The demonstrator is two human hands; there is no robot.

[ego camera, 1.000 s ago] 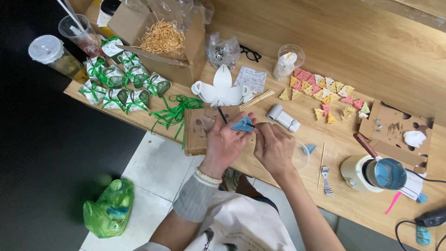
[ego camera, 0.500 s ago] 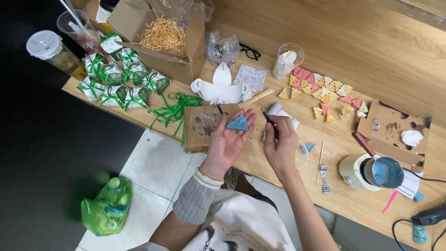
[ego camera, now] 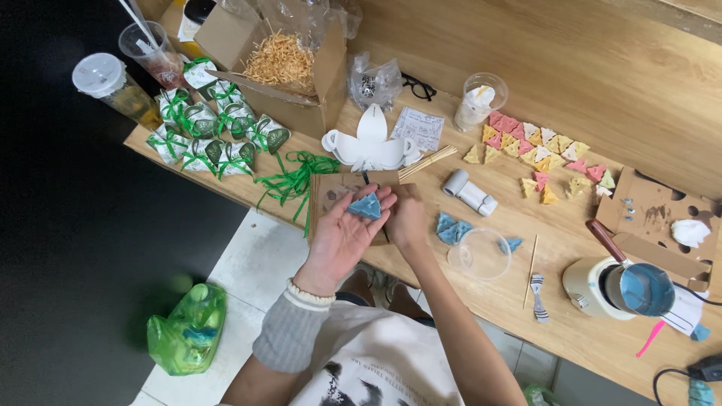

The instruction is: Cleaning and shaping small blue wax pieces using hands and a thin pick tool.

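Left hand (ego camera: 342, 237) lies palm-up at frame centre, fingers spread; right hand (ego camera: 407, 218) curls just beside it, touching.

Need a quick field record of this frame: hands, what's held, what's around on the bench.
left hand: palm up, blue triangle piece resting on it
right hand: beside the left, fingers at the piece's edge; grip unclear
under hands: brown cardboard sheet
right of hands: more blue triangles, clear round lid, white tube
far right: pot of blue liquid
behind: white flower-shaped mould, coloured triangles
left: green-ribboned packets, box of straw
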